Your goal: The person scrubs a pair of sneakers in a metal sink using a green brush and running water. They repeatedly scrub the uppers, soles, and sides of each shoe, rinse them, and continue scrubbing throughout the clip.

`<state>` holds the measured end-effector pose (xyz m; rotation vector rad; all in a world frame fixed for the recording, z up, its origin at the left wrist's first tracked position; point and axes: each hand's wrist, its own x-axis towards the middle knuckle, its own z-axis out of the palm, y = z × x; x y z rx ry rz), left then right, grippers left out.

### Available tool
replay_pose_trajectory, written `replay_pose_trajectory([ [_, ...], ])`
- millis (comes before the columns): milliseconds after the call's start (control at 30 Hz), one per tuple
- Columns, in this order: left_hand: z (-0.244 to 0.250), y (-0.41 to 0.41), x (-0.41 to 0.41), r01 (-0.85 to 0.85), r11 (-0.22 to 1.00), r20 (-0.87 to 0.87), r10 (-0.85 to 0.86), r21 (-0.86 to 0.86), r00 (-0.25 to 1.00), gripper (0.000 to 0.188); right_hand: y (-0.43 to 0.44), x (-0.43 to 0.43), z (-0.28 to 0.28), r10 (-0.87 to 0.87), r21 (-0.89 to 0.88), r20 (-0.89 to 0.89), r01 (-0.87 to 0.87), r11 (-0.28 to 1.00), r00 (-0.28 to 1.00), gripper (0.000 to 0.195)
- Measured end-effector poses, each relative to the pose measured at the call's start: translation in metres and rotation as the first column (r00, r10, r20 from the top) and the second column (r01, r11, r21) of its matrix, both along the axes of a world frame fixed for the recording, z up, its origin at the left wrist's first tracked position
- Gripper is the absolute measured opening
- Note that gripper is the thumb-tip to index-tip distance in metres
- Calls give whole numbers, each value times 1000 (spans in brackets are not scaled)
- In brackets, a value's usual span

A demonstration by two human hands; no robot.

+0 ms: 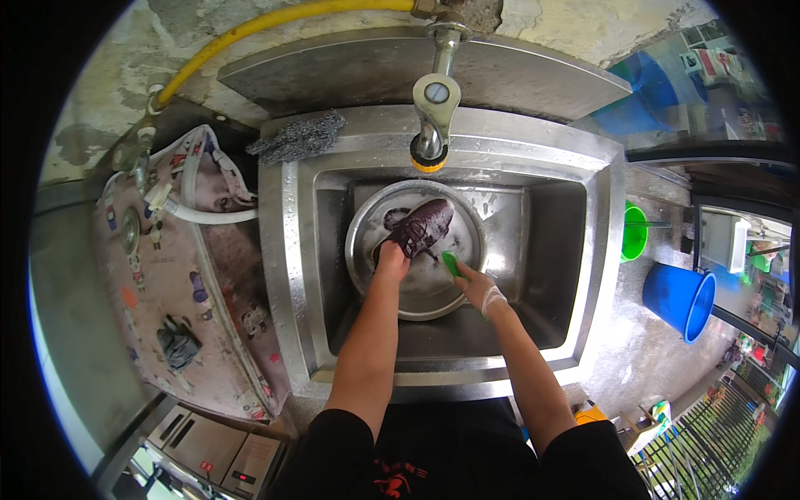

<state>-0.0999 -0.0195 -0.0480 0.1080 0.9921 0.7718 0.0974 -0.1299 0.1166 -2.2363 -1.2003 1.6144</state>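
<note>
A dark maroon lace-up shoe (426,226), wet-looking, is tilted over a round metal basin (420,312). My left hand (393,257) reaches into the shoe's opening and holds it, with the fingers hidden inside. In my right hand (477,287) is a green brush (450,264), just right of the shoe and apart from it; its bristles cannot be made out. A clear band circles my right wrist. Dark water or wet marks show in the basin, which stands in a stainless steel sink (556,269).
Above the sink hangs a faucet (431,119) with a yellow-ringed outlet. Steel wool (300,134) lies on the back left rim. A pink patterned cover (169,262) with a white hose (212,216) is at left. Blue (672,300) and green (635,231) buckets stand right.
</note>
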Motion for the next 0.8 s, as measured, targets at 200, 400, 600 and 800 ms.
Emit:
replay_pose_trajectory([
  [200, -1, 13, 40, 203, 952, 437, -86, -229, 895, 35, 7, 5, -13, -367, 333, 34, 335, 881, 930, 51],
  [400, 62, 1, 71, 210, 971, 521, -119, -118, 845, 35, 63, -21, -1, -331, 196, 299, 282, 939, 895, 49],
  [600, 169, -9, 24, 6, 976, 146, 26, -216, 989, 36, 35, -73, 47, 132, 236, 156, -167, 957, 979, 49],
  [800, 166, 5, 22, -64, 990, 267, 96, -125, 959, 34, 73, -66, 44, 204, 118, 273, -243, 963, 940, 55],
])
